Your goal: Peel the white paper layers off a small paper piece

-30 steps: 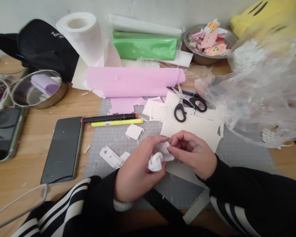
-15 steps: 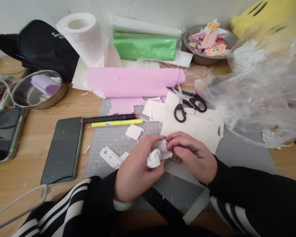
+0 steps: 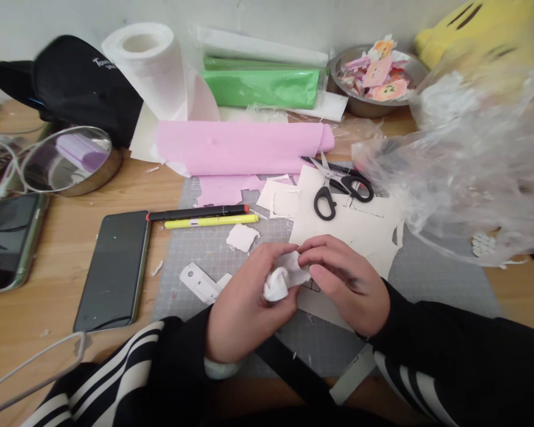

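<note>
My left hand (image 3: 244, 305) is curled round a small crumpled white paper wad (image 3: 279, 280) low in the middle of the view. My right hand (image 3: 345, 281) pinches the upper edge of the same wad with thumb and fingers. Both hands hover over a grey cutting mat (image 3: 196, 249) and a cream card sheet (image 3: 360, 228). A torn white scrap (image 3: 241, 236) lies just beyond my left hand. Black scissors (image 3: 336, 187) rest on the card behind my right hand.
A black phone (image 3: 113, 270), a second phone (image 3: 6, 240), a black pen (image 3: 198, 212) and a yellow pen (image 3: 211, 221) lie left. Pink paper roll (image 3: 240, 147), green paper (image 3: 262, 86), tissue roll (image 3: 153, 68), round mirror (image 3: 66, 157), scrap bowl (image 3: 374, 74) and clear plastic bag (image 3: 467, 160) crowd the back and right.
My right hand has lowered and closed over the top of the wad, its fingers now flatter and nearer the left hand. The left hand has barely moved.
</note>
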Motion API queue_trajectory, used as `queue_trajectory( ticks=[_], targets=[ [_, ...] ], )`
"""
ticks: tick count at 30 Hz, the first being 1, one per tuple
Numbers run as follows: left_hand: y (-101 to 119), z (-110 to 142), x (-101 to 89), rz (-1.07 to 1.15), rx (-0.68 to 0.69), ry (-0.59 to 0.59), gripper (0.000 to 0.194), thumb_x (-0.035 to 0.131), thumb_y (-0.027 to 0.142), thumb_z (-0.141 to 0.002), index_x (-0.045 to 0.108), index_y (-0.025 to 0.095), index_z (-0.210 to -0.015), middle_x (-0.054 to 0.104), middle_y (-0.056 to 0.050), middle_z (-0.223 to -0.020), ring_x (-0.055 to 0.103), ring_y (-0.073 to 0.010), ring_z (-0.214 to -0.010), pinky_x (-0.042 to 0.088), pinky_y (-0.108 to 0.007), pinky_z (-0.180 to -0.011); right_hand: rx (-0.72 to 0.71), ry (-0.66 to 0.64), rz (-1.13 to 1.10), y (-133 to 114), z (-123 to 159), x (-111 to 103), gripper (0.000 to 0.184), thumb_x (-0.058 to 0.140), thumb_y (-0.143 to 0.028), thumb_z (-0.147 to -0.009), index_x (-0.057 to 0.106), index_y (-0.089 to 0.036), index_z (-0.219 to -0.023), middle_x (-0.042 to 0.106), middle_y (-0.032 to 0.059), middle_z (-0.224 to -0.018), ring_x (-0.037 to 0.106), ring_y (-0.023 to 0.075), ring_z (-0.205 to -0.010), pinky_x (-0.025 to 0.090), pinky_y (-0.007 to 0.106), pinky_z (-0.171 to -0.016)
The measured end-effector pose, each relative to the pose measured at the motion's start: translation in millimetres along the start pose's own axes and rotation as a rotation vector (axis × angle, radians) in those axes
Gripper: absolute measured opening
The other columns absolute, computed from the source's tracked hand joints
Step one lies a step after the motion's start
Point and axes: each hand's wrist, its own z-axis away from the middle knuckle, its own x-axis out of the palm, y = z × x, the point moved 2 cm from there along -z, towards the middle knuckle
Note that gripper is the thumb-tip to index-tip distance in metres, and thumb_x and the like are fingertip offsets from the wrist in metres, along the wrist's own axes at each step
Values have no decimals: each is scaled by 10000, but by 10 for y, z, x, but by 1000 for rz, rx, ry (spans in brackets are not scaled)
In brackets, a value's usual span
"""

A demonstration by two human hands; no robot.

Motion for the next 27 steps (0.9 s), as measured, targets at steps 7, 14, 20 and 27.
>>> queue_trajectory(
  ticks=[7, 14, 20, 27],
  targets=[
    [-6, -6, -2, -18, -1, -12, 396, 494, 167, -757, 393, 229, -1135, 521, -15, -1072, 499, -125, -961, 399, -237, -839, -36, -85, 45, 42, 19, 40, 151, 477, -232, -780, 595, -148, -824, 547, 69, -964, 541, 117, -793, 449, 233, -632],
    [-19, -14, 13, -2, -18, -15, 380, 487, 173, -764, 409, 222, -1132, 522, -20, -1082, 495, -133, -980, 391, -244, -854, -54, -79, 70, 59, 3, 52, 145, 470, -213, -782, 590, -134, -798, 551, 61, -928, 539, 107, -796, 445, 217, -624],
    [-29, -29, 10, 25, -65, 23, 380, 510, 192, -755, 411, 207, -1121, 530, -26, -1062, 510, -127, -946, 406, -238, -836, -85, -10, 71, 30, -2, 23, 130, 455, -183, -784, 563, -117, -812, 558, 73, -897, 542, 110, -796, 446, 221, -638],
    [-32, -23, 3, 46, -90, 19, 376, 517, 205, -756, 422, 210, -1119, 529, -27, -1072, 506, -134, -966, 398, -244, -851, -61, -63, 92, 50, -2, 47, 151, 456, -176, -779, 583, -117, -838, 549, 44, -788, 507, 81, -658, 417, 210, -571]
  ],
)
